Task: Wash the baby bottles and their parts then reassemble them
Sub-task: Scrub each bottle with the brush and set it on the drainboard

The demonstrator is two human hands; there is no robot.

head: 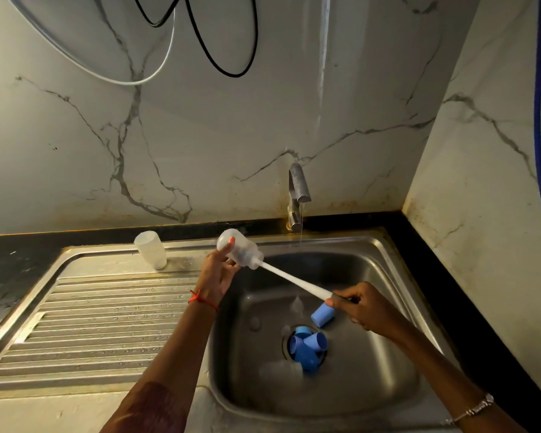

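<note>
Steel sink (376, 354) set in a black counter (11, 264), corner of a room. White marble-look wall (219, 129) with grey veins, stained along the bottom edge. Black and white cables (200, 42) looped on the wall up top, blue hose (539, 120) down the right wall. Metal faucet (298, 190) ran a thin stream into the basin. Ribbed drainboard (107, 317) on the left, wet, dull shine.

Left hand (216, 273) grasped a clear plastic bottle (236, 250), held tilted above the basin's back left edge, mouth pointing down-right. A white bottle brush (294, 282) went into the mouth, head inside the bottle, long tapered handle slanting down to the right hand (361, 307), whose fingers were curled round the handle's end. Red thread (200, 300) on the left wrist, metal bracelet (478, 407) on the right.

Second clear bottle (150, 250) stood mouth-down on the sink ledge at the back of the drainboard. One blue cylindrical cap (322, 314) lay on its side on the basin floor; more blue caps (308, 346) piled at the drain. Some clear pieces lay near them, too blurred to identify.
</note>
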